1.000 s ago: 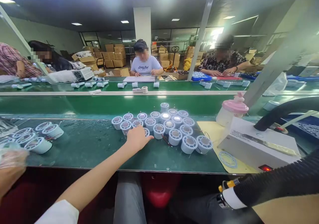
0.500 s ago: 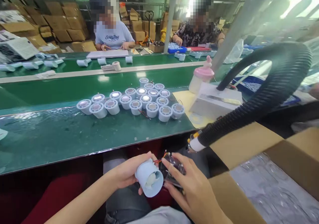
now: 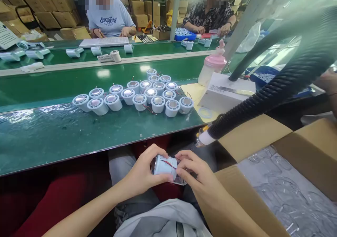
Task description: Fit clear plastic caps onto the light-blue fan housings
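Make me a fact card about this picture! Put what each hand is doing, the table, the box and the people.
Left grip: thumb and fingers around a pale blue part
Right grip: fingers bent at the part's other end, by a clear piece
Wires: red and dark, along the part
Bench: green, holding many similar round parts
Cardboard box: open at the right, clear plastic pieces inside
People: two, seen across the bench
Hidden: exactly how part and clear piece fit

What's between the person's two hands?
In the head view, a blue cup with a red wire, and a clear plastic piece.
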Tool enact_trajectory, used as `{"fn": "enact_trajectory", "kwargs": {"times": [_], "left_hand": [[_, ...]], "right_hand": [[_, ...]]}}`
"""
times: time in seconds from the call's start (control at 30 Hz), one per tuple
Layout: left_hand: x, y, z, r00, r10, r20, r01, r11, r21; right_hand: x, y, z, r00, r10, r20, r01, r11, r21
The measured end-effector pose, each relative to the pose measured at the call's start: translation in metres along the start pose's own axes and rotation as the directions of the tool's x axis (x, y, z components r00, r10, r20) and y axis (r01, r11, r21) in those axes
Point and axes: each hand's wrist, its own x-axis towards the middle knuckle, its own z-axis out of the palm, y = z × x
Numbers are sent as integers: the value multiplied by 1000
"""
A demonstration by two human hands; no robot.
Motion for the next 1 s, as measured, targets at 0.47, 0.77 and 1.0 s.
{"fn": "enact_trajectory", "kwargs": {"times": [0.47, 0.77, 1.0], "left_hand": [[-2, -6, 7, 966, -38, 255, 97, 969, -226], [-8, -3, 7, 937, -138, 321, 299, 792, -533], [-9, 3, 0, 964, -61, 258, 141, 941, -308]], "right_hand": [[0, 9, -16, 980, 189, -54, -141, 869, 475], [-23, 20, -15, 976, -216, -8, 215, 976, -46], [-23, 15, -17, 998, -46, 39, 38, 984, 176]]}}
